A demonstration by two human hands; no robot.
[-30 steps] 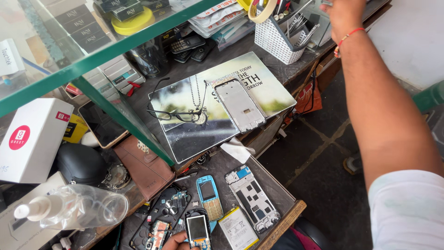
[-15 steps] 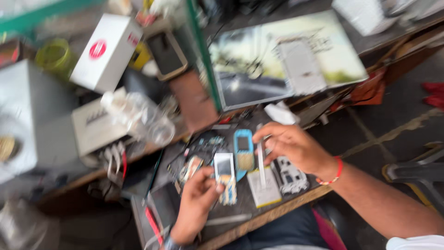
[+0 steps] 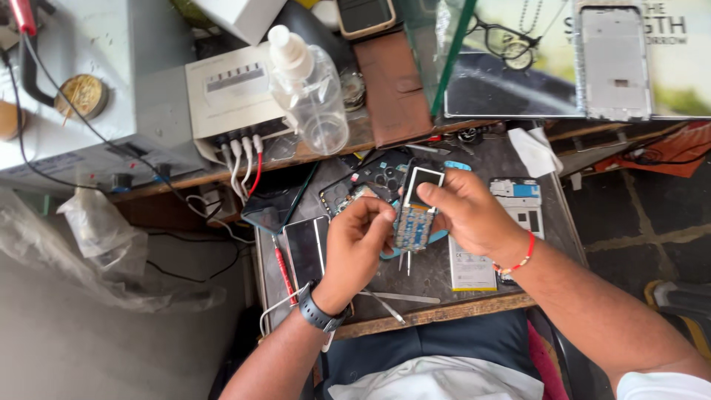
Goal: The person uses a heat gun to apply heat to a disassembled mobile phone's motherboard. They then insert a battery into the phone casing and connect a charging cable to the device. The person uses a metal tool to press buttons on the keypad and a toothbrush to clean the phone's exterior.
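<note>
Both my hands hold a small opened phone board point(image 3: 415, 215), with its little screen at the top and its keypad circuit below. My left hand point(image 3: 359, 248), with a black wristwatch, grips its left edge. My right hand point(image 3: 466, 215), with a red bead bracelet, holds its right side, and thin metal tweezers point(image 3: 405, 261) stick out below the board. They hover over a small grey work table point(image 3: 444, 285). A blue phone shell point(image 3: 415, 248) lies partly hidden beneath them.
On the table lie a dark phone point(image 3: 305, 248), a red-handled tool point(image 3: 284, 270), a phone frame point(image 3: 518, 204), a yellowish battery point(image 3: 471, 270) and loose parts. Behind stand a clear spray bottle point(image 3: 311, 89), a white power unit point(image 3: 233, 92) with cables, and a glass counter point(image 3: 563, 59).
My right arm came down from the far basket to the table. Both hands have lifted the small phone board off the table. The camera has swung left and nearer.
</note>
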